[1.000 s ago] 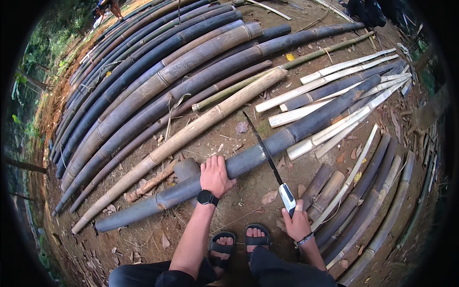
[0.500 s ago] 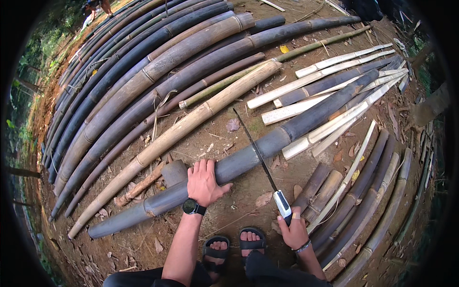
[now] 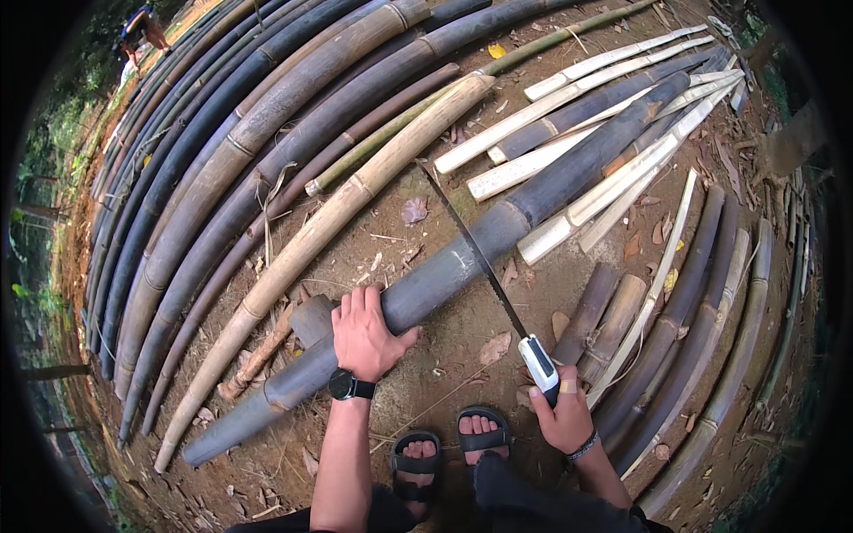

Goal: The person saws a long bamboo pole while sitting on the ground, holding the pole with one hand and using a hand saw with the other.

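Observation:
A dark bamboo pole (image 3: 435, 282) lies slantwise in front of me, from the lower left to the upper right. My left hand (image 3: 366, 336) is pressed over it, fingers across its top and thumb apart, gripping it. To the right, my right hand (image 3: 562, 416) is closed round the black-and-white handle of a hand saw (image 3: 538, 357). The saw's long, thin, dark blade crosses the pole to the right of my left hand, its tip beyond the far side. A pale scuff shows on the pole beside the blade. A short log (image 3: 311, 320) sticks out from under the pole.
Long bamboo poles (image 3: 240, 147) lie stacked at the left and back. A tan pole (image 3: 302, 226) lies just beyond mine. Split pale strips (image 3: 533, 160) fan out at the upper right, and cut lengths (image 3: 702, 302) lie right. Another person (image 3: 142, 31) stands far upper left.
My right hand has pushed the saw slightly forward, its tip now farther past the pole. My left hand keeps its hold on the pole. The whole view has shifted and tilted a little.

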`<state>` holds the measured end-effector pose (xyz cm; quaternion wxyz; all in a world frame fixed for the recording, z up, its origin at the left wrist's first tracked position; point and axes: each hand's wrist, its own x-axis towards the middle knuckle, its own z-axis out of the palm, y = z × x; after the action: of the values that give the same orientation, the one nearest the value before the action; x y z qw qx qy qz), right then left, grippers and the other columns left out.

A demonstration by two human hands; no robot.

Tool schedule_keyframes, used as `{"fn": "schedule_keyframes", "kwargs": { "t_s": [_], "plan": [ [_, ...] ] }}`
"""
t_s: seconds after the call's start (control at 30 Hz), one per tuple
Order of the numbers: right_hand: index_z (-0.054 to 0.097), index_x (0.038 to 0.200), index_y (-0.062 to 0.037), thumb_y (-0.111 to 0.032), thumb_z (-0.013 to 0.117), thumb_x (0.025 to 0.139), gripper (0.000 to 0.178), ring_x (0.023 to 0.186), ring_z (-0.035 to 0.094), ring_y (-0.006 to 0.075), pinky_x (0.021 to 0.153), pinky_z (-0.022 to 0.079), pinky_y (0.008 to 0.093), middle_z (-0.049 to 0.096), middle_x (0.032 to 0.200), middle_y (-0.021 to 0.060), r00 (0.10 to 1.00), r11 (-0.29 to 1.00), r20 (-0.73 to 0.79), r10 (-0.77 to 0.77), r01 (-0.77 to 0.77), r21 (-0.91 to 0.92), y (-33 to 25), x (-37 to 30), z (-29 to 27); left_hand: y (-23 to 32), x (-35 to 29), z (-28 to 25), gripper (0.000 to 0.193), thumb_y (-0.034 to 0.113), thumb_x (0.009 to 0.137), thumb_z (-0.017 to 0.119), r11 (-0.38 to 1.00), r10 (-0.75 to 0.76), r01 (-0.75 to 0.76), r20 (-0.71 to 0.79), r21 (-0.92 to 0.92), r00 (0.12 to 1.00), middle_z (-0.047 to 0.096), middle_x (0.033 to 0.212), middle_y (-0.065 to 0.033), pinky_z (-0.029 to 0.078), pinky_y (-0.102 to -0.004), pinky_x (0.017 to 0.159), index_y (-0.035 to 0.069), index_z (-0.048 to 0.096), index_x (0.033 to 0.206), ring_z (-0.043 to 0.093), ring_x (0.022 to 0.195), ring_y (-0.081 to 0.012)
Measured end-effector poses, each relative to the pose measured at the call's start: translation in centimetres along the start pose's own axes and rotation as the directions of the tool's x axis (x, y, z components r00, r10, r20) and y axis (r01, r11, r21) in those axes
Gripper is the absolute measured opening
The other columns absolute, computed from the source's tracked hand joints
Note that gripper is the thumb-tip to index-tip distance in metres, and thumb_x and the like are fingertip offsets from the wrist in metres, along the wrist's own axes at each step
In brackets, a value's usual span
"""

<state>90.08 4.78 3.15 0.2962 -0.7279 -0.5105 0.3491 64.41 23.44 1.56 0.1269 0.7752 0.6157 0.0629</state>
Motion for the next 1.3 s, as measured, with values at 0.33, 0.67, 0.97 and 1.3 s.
{"fn": "schedule_keyframes", "kwargs": {
  "t_s": [0.33, 0.67, 0.97, 1.3],
  "plan": [
    [0.043, 0.118, 0.0024, -0.017, 0.065, 0.092, 0.039, 0.081, 0.067, 0.0379, 0.071, 0.052, 0.0437, 0.064, 0.090, 0.0225, 0.983, 0.965, 0.001, 0.182, -0.179, 0.191, 1.9, -1.3, -0.2, 0.1, 0.1, -0.1, 0.088, 0.043, 0.057, 0.087, 1.000, 0.011, -0.011, -0.009, -0.012, 1.000, 0.056, 0.113, -0.0134, 0.042, -0.0448, 0.097, 0.003, 0.054, 0.127, 0.053, 0.109, -0.0325],
    [0.038, 0.121, -0.0001, -0.008, 0.055, 0.096, 0.031, 0.059, 0.054, 0.0090, 0.054, 0.046, 0.0260, 0.059, 0.075, 0.0043, 0.999, 0.993, -0.023, -0.035, 0.037, 0.110, 2.7, -0.5, -0.3, 0.0, 0.1, -0.4, 0.088, 0.045, 0.059, 0.086, 1.000, -0.010, 0.010, 0.013, -0.029, 1.000, 0.057, 0.118, -0.0144, 0.039, -0.0454, 0.101, 0.004, 0.053, 0.129, 0.052, 0.114, -0.0327],
    [0.038, 0.122, 0.0001, -0.009, 0.054, 0.096, 0.032, 0.060, 0.053, 0.0087, 0.055, 0.046, 0.0249, 0.058, 0.075, 0.0043, 0.998, 0.993, -0.028, -0.059, 0.061, 0.100, 2.7, -0.6, -0.1, -0.2, 0.0, -0.3, 0.086, 0.046, 0.060, 0.085, 0.998, 0.012, -0.013, -0.017, -0.056, 1.000, 0.057, 0.120, -0.0148, 0.038, -0.0457, 0.101, 0.005, 0.054, 0.129, 0.052, 0.115, -0.0335],
    [0.041, 0.121, 0.0000, -0.011, 0.057, 0.095, 0.032, 0.057, 0.055, 0.0095, 0.053, 0.046, 0.0261, 0.058, 0.073, 0.0041, 0.998, 0.995, -0.048, -0.027, 0.032, 0.095, 3.0, -1.0, -1.3, -1.0, -0.8, 0.1, 0.085, 0.047, 0.066, 0.080, 0.963, 0.061, -0.104, -0.177, -0.247, 0.982, 0.054, 0.126, -0.0195, 0.034, -0.0478, 0.107, 0.001, 0.051, 0.131, 0.050, 0.119, -0.0368]
  ]
}}
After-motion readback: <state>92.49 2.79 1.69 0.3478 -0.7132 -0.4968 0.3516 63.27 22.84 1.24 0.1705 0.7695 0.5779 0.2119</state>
